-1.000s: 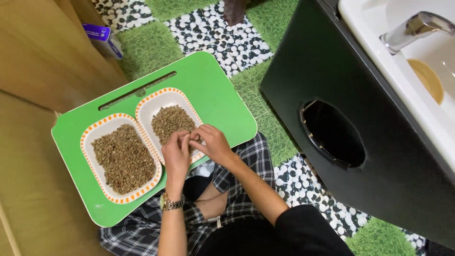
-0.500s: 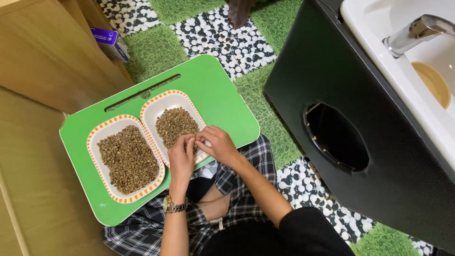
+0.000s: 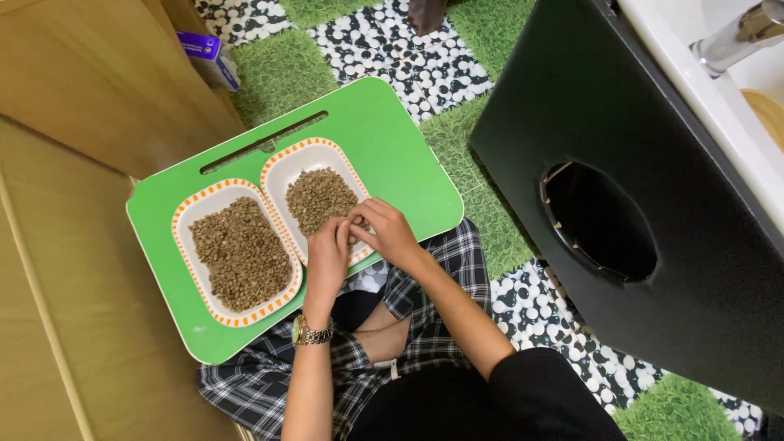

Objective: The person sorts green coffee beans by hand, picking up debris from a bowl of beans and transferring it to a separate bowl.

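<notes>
Right dish (image 3: 314,167) of brown grains (image 3: 318,198) on green tray (image 3: 392,155): lies at 12 o'clock from both hands; left hand (image 3: 327,257) and right hand (image 3: 384,233) pinched together at its near rim, contents not discernible; left dish (image 3: 192,220) at 10 o'clock

View shifted: green tray (image 3: 392,155) now further right, higher in frame; sink (image 3: 702,90) mostly cropped out.

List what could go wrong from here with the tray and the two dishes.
The green plastic tray rests on the person's lap, so a leg shift might tip it. Both hands, left hand and right hand, work at the right white orange-rimmed dish's near edge, where brown grains could spill.
</notes>
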